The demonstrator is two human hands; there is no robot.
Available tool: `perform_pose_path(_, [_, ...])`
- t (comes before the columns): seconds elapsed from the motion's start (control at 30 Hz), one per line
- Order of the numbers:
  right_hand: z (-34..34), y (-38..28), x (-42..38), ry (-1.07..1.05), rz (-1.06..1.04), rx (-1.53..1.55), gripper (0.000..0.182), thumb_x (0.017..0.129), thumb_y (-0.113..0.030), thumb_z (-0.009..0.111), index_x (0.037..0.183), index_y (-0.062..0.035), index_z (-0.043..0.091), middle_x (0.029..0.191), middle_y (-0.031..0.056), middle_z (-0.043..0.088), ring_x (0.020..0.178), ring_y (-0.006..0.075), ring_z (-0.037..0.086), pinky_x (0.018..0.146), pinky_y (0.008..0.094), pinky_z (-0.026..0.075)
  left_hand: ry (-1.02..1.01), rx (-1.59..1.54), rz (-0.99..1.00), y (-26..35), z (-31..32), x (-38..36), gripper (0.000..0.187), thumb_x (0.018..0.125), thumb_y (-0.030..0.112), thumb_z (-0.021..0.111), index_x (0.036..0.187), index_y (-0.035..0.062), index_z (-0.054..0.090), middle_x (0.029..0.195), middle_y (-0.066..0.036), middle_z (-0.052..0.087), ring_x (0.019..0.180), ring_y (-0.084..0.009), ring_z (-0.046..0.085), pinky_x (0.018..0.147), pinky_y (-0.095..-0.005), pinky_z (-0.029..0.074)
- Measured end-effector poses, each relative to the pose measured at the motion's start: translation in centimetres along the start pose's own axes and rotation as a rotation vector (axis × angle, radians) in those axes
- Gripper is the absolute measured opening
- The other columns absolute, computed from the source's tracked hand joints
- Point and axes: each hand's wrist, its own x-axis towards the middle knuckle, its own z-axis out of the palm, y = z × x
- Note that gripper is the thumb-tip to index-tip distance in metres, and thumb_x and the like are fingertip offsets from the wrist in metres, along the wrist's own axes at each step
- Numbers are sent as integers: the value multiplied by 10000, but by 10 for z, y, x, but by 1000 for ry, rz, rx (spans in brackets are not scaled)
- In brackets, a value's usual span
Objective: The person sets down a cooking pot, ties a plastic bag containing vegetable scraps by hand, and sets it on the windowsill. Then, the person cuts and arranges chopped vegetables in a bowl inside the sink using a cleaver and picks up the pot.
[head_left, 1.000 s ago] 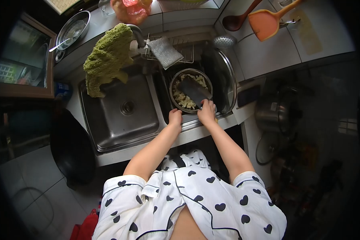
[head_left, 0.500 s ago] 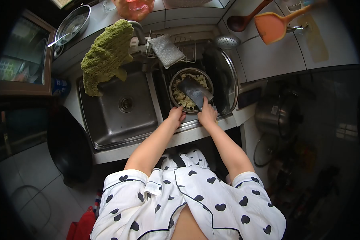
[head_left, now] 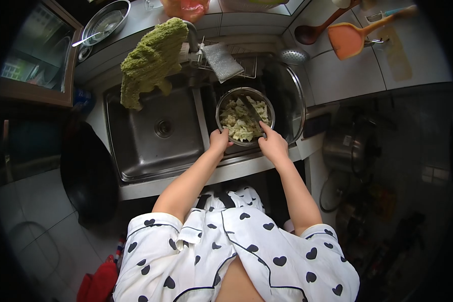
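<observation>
Green cloth (head_left: 153, 58) draped over the curved faucet (head_left: 193, 36); orange spatula (head_left: 346, 41) and brown ladle (head_left: 308, 35) against pale wall tiles (head_left: 345, 80), upper right; steel pot (head_left: 338, 147), right; red cloth (head_left: 98, 282), lower left.

Illumination is uneven and generally dim. The white shirt (head_left: 282, 236) is the brightest large surface; soft sheen lies along the sink (head_left: 151, 158), with glints on the bowl (head_left: 219, 110) rim. Reflections cloud the glass pane (head_left: 38, 48) at left. The pan (head_left: 88, 171) reads nearly black, and shadow swallows detail at lower right. Wide-angle distortion bends the outer lines; corners fall to black. The fingers (head_left: 265, 130) appear slightly soft.
</observation>
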Motion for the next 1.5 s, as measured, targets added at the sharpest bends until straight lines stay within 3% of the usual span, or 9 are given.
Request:
perform_pose_path(0.07, [-11, -7, -12, -54, 43, 99, 548, 732, -166, 470, 1279, -179, 477, 1037, 156, 614, 957, 320, 582, 849, 405, 439, -33, 41, 56, 3, -15, -9, 258, 878, 212, 462, 982, -9, 545, 876, -59, 585, 693, -106, 554, 557, -222, 496])
perform_pose_path(0.2, [-22, -22, -31, -123, 65, 264, 562, 715, -167, 476, 1277, -182, 489, 846, 109, 639, 777, 241, 615, 755, 342, 451, -16, 70, 100, 21, -42, -39, 234, 868, 232, 489, 873, 5, 545, 740, -29, 547, 555, -88, 514, 540, -220, 481])
perform_pose_path(0.23, [-21, -22, -34, -119, 21, 384, 562, 718, -131, 487, 1280, -130, 487, 710, 56, 589, 602, 143, 538, 633, 281, 432, -2, 84, 115, 25, -49, -47, 233, 861, 224, 497, 858, -4, 546, 727, -32, 554, 539, -80, 512, 513, -216, 471])
perform_pose_path(0.37, [-25, -42, -52, -217, -31, 761, 540, 730, -56, 498, 1269, -28, 476, 700, -19, 509, 557, 59, 402, 538, 214, 372, 17, 71, 165, 21, -84, -56, 270, 846, 230, 505, 806, -34, 544, 720, -63, 552, 585, -117, 554, 476, -250, 476])
perform_pose_path(0.63, [-21, -84, -72, -372, -55, 884, 461, 777, -42, 537, 1236, -32, 499, 726, -13, 512, 636, 65, 457, 600, 220, 413, 65, -96, 214, 20, -146, -92, 253, 851, 215, 502, 869, -26, 576, 739, -46, 583, 572, -86, 543, 474, -207, 469])
perform_pose_path(0.9, [30, -121, -58, -480, -81, 979, 401, 806, -78, 586, 1197, -28, 514, 739, -8, 517, 640, 75, 465, 597, 224, 407, 214, -206, 174, 3, -201, -89, 243, 868, 224, 486, 873, -9, 556, 723, -33, 573, 563, -89, 523, 485, -213, 464])
perform_pose_path(1.13, [95, -145, -34, -382, -86, 947, 463, 752, -50, 542, 1211, -5, 500, 729, 11, 524, 621, 85, 473, 586, 219, 407, 312, -190, 134, -6, -236, -70, 205, 854, 231, 486, 874, 37, 546, 753, -9, 564, 638, -85, 521, 519, -235, 456])
perform_pose_path(1.17, [111, -143, -28, -330, -108, 949, 476, 747, -76, 531, 1216, 1, 503, 686, 10, 521, 540, 73, 455, 508, 222, 391, 325, -198, 130, -9, -241, -63, 207, 848, 233, 490, 876, 36, 547, 752, -10, 560, 635, -88, 519, 520, -236, 457])
perform_pose_path(1.5, [177, -156, 3, -350, -3, 810, 515, 742, -94, 540, 1242, 12, 476, 766, 51, 545, 558, 93, 473, 509, 234, 405, 416, -181, -15, -41, -263, 11, 228, 825, 242, 521, 887, 24, 549, 755, -42, 554, 567, -121, 512, 468, -248, 458])
